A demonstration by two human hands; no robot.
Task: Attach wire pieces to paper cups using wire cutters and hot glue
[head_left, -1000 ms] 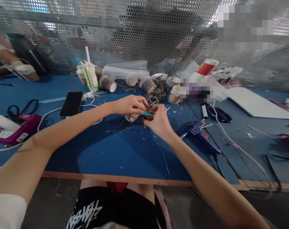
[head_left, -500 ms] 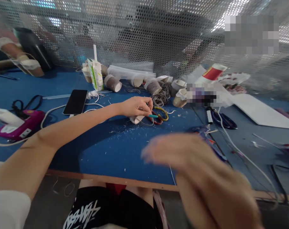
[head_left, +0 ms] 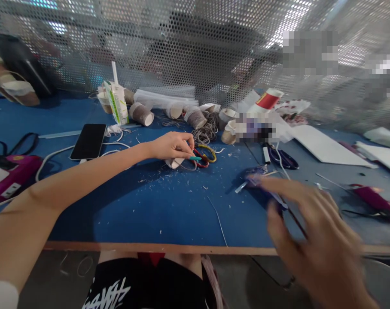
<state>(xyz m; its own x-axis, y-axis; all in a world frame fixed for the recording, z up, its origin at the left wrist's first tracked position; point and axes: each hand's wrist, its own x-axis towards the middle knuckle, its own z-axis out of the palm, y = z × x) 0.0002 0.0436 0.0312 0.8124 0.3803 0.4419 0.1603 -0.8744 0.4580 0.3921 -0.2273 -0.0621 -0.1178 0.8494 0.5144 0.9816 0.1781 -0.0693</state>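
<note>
My left hand [head_left: 175, 146] reaches out over the middle of the table, thumb and fingers pinched on a slim teal piece [head_left: 195, 158]; its exact kind is unclear. Just beyond the fingertips lie red and yellow loops [head_left: 210, 151], and a small whitish object [head_left: 175, 163] sits below the palm. My right hand [head_left: 314, 227], smeared by motion, is at the front right with fingers and thumb apart and nothing visible in it. Near its fingertips lies a blue-handled tool [head_left: 257, 174], partly covered by the hand. A thin white strand [head_left: 219, 221] rests on the blue table [head_left: 182, 214].
Brown paper-wrapped cups [head_left: 141, 114], grey cord [head_left: 208, 128] and a drink carton [head_left: 117, 103] line the perforated screen [head_left: 208, 51]. On the left are a phone [head_left: 88, 141] and a magenta device [head_left: 16, 178]; on the right, dark-blue-handled scissors [head_left: 284, 158] and white board [head_left: 327, 146].
My right hand has moved right, towards the blue-handled tool, and its fingers have spread. My left hand keeps its pinch on the teal piece. The whole view has shifted slightly.
</note>
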